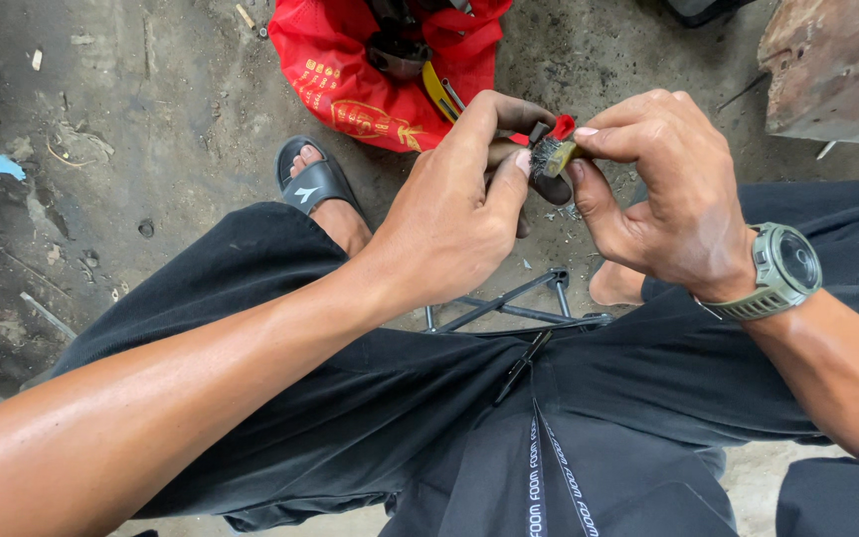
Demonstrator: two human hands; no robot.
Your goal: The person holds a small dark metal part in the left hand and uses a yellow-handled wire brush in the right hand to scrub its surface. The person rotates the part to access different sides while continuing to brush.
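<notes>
Dusty concrete floor below, red bag [370,70] at its top edge. Left hand [449,214] and right hand [663,194] pinch one small part [552,154] over the knees; fine fingertip work, steady grip needed next.

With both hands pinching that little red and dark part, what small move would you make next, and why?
Probably keep the left hand steady and let the right hand work its fingertip pinch along the small part. Both hands grip it between fingertips above the knees, so it has no other support; what the part is cannot be told.
</notes>
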